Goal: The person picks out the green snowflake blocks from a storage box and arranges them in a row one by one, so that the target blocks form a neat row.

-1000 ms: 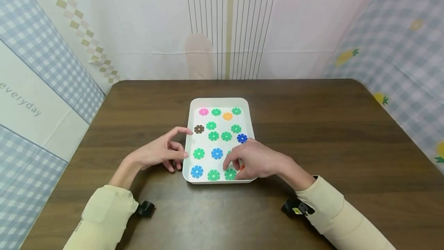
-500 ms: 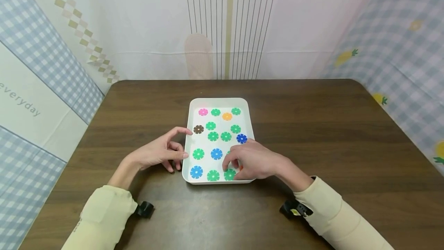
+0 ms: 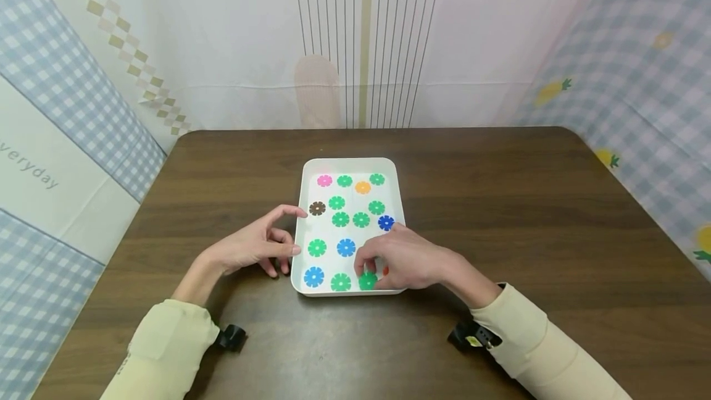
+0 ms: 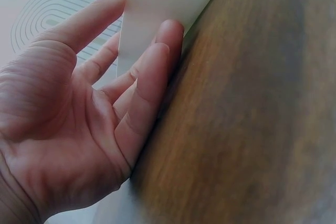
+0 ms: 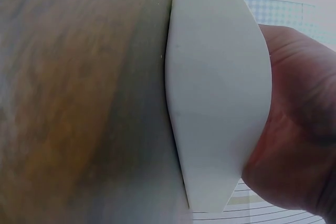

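A shallow white tray (image 3: 328, 162) lies on the table with several flower-shaped notched discs spread inside. My left hand (image 3: 252, 242) is at its left side, index fingertip and thumb touching the rim; in the left wrist view, fingers of the left hand (image 4: 79, 114) rest against the outer wall. My right hand (image 3: 408, 258) reaches over the right front corner, its index finger and thumb bent at the edges of a green disc (image 3: 368, 281). An orange-red disc (image 3: 386, 271) shows partly beneath this hand. In the right wrist view the tray wall (image 5: 218, 87) hides the fingertips.
Left of the right hand lie a green disc (image 3: 340, 282) and light blue discs, one at the front left (image 3: 313, 276). A dark blue disc (image 3: 386, 222) is just beyond the right knuckles. Brown wood table (image 3: 500, 215) surrounds the tray, with a patterned cloth (image 3: 472, 36) behind.
The right index finger and thumb have shifted slightly at the front green disc, which looks a little different in outline. The left hand keeps its place at the rim.
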The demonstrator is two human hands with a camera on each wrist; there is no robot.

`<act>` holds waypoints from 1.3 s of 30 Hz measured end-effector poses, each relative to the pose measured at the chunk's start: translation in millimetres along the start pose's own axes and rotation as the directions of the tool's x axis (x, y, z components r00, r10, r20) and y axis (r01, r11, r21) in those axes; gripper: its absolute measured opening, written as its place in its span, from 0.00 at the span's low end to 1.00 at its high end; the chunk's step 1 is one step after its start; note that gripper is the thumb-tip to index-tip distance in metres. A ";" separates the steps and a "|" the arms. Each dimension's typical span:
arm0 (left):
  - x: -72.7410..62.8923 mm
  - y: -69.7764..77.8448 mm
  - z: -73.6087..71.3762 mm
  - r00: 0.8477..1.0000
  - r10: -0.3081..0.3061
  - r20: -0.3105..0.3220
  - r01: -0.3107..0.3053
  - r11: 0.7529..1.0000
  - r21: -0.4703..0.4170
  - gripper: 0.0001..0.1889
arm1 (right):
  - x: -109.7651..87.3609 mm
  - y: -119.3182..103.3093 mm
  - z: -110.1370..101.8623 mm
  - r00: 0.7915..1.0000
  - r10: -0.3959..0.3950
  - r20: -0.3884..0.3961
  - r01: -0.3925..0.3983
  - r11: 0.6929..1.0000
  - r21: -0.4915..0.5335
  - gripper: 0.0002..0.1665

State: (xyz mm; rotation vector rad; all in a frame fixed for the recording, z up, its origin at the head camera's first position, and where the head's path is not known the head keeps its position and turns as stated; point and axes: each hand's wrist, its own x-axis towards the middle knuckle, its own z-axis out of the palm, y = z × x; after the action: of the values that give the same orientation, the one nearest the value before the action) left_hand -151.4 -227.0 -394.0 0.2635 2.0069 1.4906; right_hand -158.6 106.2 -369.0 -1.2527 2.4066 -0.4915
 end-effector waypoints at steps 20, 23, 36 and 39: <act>-1.3 0.5 1.5 1.000 0.009 0.002 -0.009 1.000 0.000 0.38 | -2.3 7.0 -4.2 1.000 -0.026 0.010 0.023 0.971 0.240 0.14; -1.2 0.5 2.0 1.000 0.011 0.001 -0.011 1.000 0.001 0.38 | -3.5 9.3 -6.3 1.000 0.007 -0.002 -0.006 0.941 0.338 0.14; -4.0 2.0 3.5 1.000 0.010 -0.008 -0.010 1.000 0.028 0.38 | -21.3 33.0 -34.1 0.945 0.142 -0.294 0.033 0.854 0.519 0.18; -7.3 2.3 2.1 1.000 0.006 -0.013 -0.005 0.999 0.042 0.37 | -27.6 43.1 -41.5 0.903 0.229 -0.364 -0.001 0.849 0.529 0.18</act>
State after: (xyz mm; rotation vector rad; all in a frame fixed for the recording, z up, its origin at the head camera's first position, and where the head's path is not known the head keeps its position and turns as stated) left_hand -144.9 -228.1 -389.6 0.2773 2.0514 1.4583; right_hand -194.1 157.9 -348.7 -0.8068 2.3976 -1.3863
